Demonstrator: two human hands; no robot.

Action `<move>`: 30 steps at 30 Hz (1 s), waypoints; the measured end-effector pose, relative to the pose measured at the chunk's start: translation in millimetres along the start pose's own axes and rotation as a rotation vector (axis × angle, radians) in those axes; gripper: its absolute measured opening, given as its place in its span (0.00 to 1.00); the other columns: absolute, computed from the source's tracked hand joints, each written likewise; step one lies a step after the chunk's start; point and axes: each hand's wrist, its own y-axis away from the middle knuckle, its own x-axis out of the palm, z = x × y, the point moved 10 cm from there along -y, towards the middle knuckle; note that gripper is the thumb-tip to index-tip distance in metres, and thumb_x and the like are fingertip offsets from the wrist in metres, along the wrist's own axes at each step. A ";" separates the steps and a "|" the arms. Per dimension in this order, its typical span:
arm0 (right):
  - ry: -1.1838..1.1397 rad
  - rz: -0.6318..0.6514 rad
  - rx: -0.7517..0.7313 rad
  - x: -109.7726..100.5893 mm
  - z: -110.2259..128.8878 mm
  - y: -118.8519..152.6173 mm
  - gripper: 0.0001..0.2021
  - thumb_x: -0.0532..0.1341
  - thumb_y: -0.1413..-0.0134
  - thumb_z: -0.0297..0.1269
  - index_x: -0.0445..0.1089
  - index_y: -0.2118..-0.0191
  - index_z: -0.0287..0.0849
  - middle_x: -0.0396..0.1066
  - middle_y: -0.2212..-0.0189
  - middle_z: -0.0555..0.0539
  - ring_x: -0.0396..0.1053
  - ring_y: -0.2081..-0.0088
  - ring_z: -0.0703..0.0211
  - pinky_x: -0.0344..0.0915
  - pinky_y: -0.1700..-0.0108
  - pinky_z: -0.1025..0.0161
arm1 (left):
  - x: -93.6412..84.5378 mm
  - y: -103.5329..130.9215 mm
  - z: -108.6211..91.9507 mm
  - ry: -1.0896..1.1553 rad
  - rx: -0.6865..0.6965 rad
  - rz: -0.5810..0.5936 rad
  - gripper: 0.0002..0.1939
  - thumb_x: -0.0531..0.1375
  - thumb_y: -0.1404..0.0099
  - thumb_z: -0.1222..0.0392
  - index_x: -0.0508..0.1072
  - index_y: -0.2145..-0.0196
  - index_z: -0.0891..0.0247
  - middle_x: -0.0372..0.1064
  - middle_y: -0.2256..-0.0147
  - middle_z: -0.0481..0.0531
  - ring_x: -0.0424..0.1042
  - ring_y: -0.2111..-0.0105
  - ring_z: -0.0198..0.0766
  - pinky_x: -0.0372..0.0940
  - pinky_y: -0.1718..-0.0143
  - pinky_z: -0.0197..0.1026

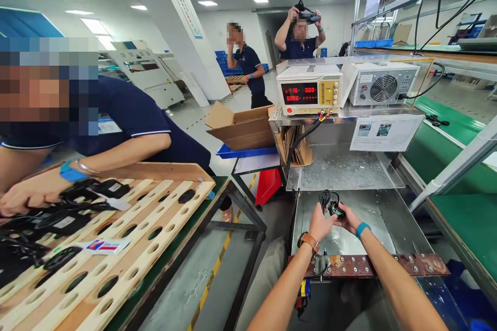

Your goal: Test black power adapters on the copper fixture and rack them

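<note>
A bundled black cable (324, 198) is held up in front of me, over the metal tray (376, 217) of the bench. My left hand (321, 223) grips the bundle from the left, fingers closed around its lower part. From the right, my right hand (350, 218) closes on the same bundle, near a small dark part with a greenish spot. That part is too small to name, and the fingers hide some of it. Both hands are close together, almost touching. Under my forearms runs a reddish-brown strip (349, 266) with rows of metal studs.
A power supply (309, 94) with red digits stands on the shelf beyond my hands, beside a fan-backed unit (382, 85). At left, a co-worker reaches over a wooden rack (155, 227) holding black adapters. An open carton (243, 129) stands between. A green conveyor (466, 217) runs at right.
</note>
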 end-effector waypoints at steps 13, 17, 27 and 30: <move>-0.071 -0.072 0.121 4.4 -13.1 48.6 0.28 0.48 0.28 0.62 0.67 0.61 0.40 0.69 0.72 0.42 0.71 0.74 0.51 0.74 0.70 0.58 | 9.4 8.2 -52.4 -0.435 0.214 0.200 0.24 0.70 0.54 0.48 0.72 0.61 0.61 0.75 0.61 0.57 0.76 0.61 0.53 0.69 0.61 0.47; 0.082 -0.121 0.142 -9.4 -13.5 53.4 0.30 0.48 0.30 0.66 0.67 0.62 0.40 0.68 0.74 0.44 0.69 0.76 0.52 0.68 0.78 0.65 | -3.6 11.2 -44.6 -0.150 0.112 0.070 0.23 0.70 0.53 0.49 0.73 0.62 0.61 0.76 0.64 0.53 0.75 0.65 0.45 0.67 0.65 0.41; 1.073 -0.526 -0.266 -59.9 31.8 94.2 0.40 0.46 0.44 0.69 0.63 0.41 0.41 0.63 0.45 0.29 0.50 0.37 0.29 0.51 0.37 0.36 | -41.7 10.4 -62.6 0.042 0.003 -0.025 0.25 0.71 0.54 0.43 0.76 0.64 0.62 0.77 0.64 0.54 0.74 0.65 0.44 0.68 0.65 0.41; 1.237 -0.532 -0.147 -78.2 22.1 96.0 0.48 0.40 0.43 0.71 0.52 0.31 0.36 0.57 0.42 0.25 0.49 0.37 0.26 0.52 0.38 0.33 | -29.4 13.8 -56.1 -0.036 -0.048 0.037 0.30 0.72 0.60 0.38 0.76 0.64 0.60 0.77 0.64 0.56 0.76 0.63 0.50 0.69 0.63 0.45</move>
